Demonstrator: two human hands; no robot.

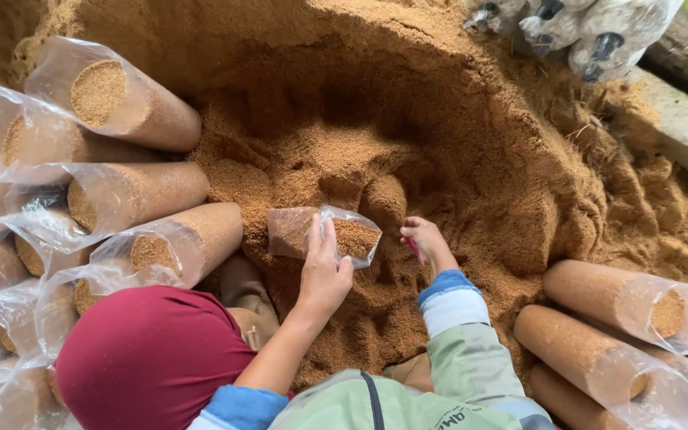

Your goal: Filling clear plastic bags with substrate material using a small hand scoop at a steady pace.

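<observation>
Centre frame: our left hand (324, 275) grips an open plastic bag (324, 232); right hand (426, 241), fingers curled, digs in the sawdust heap (408, 119).

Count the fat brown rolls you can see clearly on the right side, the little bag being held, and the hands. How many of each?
Packed rolls on the right: 3
Little bag, held by the left hand: 1
Hands, left hand and right hand: 2
Total: 6

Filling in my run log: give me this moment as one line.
left hand: holds open plastic bag | right hand: scooping sawdust pile | filled bags: both sides
</observation>
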